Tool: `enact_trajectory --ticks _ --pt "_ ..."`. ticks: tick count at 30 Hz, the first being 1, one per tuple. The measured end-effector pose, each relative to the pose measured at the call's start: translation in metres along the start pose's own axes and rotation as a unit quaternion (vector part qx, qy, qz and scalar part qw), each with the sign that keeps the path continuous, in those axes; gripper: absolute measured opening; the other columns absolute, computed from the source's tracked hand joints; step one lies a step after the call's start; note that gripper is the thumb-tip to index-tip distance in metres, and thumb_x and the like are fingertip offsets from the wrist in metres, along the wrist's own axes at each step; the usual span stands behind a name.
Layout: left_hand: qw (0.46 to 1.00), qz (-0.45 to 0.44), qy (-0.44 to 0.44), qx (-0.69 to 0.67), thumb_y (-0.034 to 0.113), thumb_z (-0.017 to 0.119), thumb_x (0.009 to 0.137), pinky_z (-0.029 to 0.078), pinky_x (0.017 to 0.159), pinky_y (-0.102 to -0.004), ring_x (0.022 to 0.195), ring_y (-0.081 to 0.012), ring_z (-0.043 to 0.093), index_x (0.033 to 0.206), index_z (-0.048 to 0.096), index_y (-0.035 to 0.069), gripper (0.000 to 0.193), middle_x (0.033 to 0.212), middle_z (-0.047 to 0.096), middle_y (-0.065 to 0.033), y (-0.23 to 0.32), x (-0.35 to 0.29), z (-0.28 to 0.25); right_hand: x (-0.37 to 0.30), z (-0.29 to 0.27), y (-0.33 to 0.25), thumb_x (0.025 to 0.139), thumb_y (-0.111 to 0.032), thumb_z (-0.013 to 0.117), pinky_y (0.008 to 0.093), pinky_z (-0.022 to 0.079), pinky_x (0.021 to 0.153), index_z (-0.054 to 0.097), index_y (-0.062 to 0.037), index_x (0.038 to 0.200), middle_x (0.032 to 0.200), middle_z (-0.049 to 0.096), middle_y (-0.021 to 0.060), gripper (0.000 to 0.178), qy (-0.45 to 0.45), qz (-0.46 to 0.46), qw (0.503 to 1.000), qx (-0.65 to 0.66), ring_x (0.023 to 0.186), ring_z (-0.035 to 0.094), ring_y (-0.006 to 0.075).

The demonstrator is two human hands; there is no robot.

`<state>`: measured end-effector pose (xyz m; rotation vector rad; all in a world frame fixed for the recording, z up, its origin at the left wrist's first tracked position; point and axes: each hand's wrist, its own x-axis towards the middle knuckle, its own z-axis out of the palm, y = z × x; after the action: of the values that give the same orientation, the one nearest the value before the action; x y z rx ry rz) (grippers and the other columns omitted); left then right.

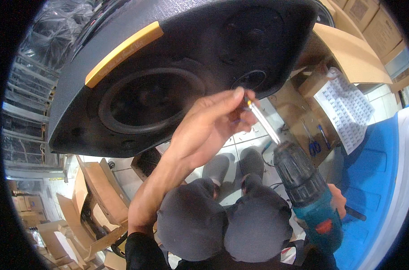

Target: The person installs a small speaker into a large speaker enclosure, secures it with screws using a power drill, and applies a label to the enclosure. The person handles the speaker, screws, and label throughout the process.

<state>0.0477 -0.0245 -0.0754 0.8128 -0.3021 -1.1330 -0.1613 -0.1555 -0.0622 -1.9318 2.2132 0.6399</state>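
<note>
My right hand (337, 200) grips a teal and black cordless drill (320, 213), mostly hidden behind its body. Out of the black chuck comes a long silver bit (268, 125), slanting up and left. My left hand (213, 119) is closed at the bit's tip, thumb and fingers pinched around a small part with a yellow spot. Blur and the fingers hide what that part is. Just above is a large black speaker cabinet (204, 49) with a big round cone (150, 96), a smaller round opening (251, 80) near my fingertips and a yellow strip (123, 54).
A blue plastic surface (371, 180) lies at the right. Beside it are a printed sheet (344, 110), blue-handled scissors (314, 147) and a blue pen (324, 136) on cardboard. Open cardboard boxes (105, 193) stand at lower left. Small scraps litter the tiled floor (233, 155).
</note>
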Motion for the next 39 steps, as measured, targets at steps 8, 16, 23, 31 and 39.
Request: enact_trajectory --ticks 8,16,23,31,39 --pt "0.997 0.045 0.04 -0.037 0.03 0.061 0.101 0.049 0.103 -0.0407 0.116 -0.0316 0.064 0.131 0.054 -0.001 0.043 0.124 0.065 -0.0175 0.012 0.01 0.016 -0.013 0.004 -0.025 0.08 -0.022 0.079 0.0346 0.06 0.07 0.074 -0.015 0.102 0.092 0.076 0.0038 0.024 -0.011 0.008 1.0 -0.01 0.083 0.075 0.0193" --pt "0.992 0.052 0.069 -0.096 0.028 0.053 0.106 0.058 0.085 -0.0388 0.099 -0.0243 0.072 0.127 0.061 0.005 0.033 0.113 0.073 -0.0121 0.006 0.014 0.017 -0.01 0.009 -0.025 0.082 -0.021 0.078 0.0347 0.06 0.07 0.074 -0.0153 0.104 0.093 0.077 0.0037 0.023 -0.01 0.021 0.999 -0.025 0.083 0.075 0.0196" --pt "0.99 0.052 0.082 -0.099 0.028 0.055 0.105 0.058 0.083 -0.0379 0.094 -0.0222 0.072 0.126 0.061 0.004 0.033 0.111 0.073 -0.0115 0.007 0.016 0.018 -0.01 0.013 -0.024 0.083 -0.021 0.077 0.0347 0.06 0.07 0.074 -0.0157 0.105 0.094 0.077 0.0036 0.023 -0.01 0.03 0.999 -0.032 0.084 0.075 0.0198" --pt "0.991 0.06 0.076 -0.093 0.028 0.055 0.105 0.059 0.083 -0.0375 0.094 -0.0221 0.072 0.126 0.062 0.004 0.033 0.11 0.073 -0.0112 0.007 0.016 0.018 -0.011 0.013 -0.02 0.085 -0.021 0.075 0.0348 0.06 0.071 0.073 -0.0159 0.107 0.095 0.077 0.0036 0.023 -0.01 0.03 0.999 -0.034 0.085 0.075 0.0202" --pt "0.991 0.054 0.072 -0.102 0.028 0.055 0.105 0.059 0.084 -0.037 0.095 -0.0218 0.072 0.125 0.062 0.005 0.032 0.11 0.073 -0.011 0.007 0.016 0.019 -0.011 0.017 -0.01 0.085 -0.02 0.074 0.0351 0.06 0.072 0.072 -0.0159 0.111 0.095 0.076 0.004 0.026 0.002 -0.006 1.0 -0.023 0.085 0.075 0.021"
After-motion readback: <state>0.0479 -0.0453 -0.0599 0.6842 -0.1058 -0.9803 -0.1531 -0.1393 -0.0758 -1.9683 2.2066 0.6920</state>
